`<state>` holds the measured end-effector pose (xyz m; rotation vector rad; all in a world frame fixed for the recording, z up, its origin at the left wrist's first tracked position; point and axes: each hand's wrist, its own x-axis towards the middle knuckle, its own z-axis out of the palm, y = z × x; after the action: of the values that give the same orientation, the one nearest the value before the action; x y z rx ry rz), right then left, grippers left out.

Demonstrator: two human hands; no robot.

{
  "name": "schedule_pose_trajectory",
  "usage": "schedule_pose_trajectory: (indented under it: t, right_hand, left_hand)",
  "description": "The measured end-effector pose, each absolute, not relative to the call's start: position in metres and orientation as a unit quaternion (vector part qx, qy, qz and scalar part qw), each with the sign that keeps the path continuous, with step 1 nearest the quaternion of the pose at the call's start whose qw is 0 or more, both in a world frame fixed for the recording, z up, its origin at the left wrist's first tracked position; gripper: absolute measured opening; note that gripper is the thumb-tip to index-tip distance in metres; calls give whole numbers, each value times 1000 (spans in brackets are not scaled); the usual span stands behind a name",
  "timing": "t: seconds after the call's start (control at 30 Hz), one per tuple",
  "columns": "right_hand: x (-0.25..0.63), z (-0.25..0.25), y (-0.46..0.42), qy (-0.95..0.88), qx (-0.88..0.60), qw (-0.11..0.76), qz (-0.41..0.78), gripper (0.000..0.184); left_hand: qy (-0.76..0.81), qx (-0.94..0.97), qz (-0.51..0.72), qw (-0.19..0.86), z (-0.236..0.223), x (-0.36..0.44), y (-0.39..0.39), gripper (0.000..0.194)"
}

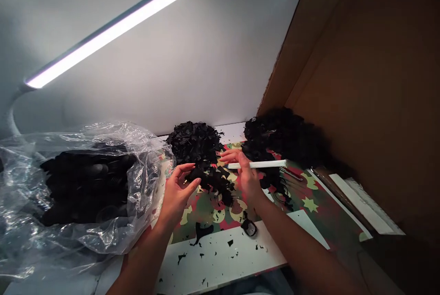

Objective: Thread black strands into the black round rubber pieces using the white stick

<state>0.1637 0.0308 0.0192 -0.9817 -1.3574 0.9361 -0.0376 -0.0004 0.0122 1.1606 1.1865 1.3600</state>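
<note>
My right hand (244, 172) holds a slim white stick-like tool (261, 164) that lies level and points right. Its fingers reach toward a heap of black cut scraps (196, 143) in the middle. My left hand (178, 186) is half curled with fingers apart, palm turned right, touching the edge of a smaller clump of black scraps (216, 181). I cannot see anything gripped in it. A second dark heap (278, 137) lies at the right. All of it rests on a mat with a red, green and star pattern (311, 201).
A clear plastic bag (79, 185) full of black round parts fills the left. A lit lamp bar (110, 31) hangs above. A brown cardboard wall (364, 102) stands at the right. A white board (220, 258) with black flecks and a small black ring (249, 227) lies in front.
</note>
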Motion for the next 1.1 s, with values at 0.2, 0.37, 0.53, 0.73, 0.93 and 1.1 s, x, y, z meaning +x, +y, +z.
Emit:
schedule_pose_trajectory:
  t: [0.2, 0.37, 0.53, 0.73, 0.93, 1.1]
  right_hand:
    - [152, 18, 21, -635, -395, 506, 431, 23]
    - [149, 15, 17, -621, -368, 519, 459, 15]
    - [152, 17, 18, -646, -341, 505, 460, 20]
    - [156, 21, 17, -714, -322, 505, 364, 16]
    - [152, 11, 26, -877, -339, 305, 152, 27]
    - [151, 5, 27, -890, -338, 279, 122, 30]
  left_hand:
    - [473, 538, 535, 448, 6, -36, -2, 38]
    - [476, 526, 536, 458, 4, -35, -3, 40]
    - [492, 560, 515, 423, 6, -36, -4, 33]
    - [501, 609, 479, 386, 12, -40, -5, 22]
    - [509, 642, 446, 361, 13, -36, -10, 32]
    - [536, 604, 423, 412, 15, -32, -15, 28]
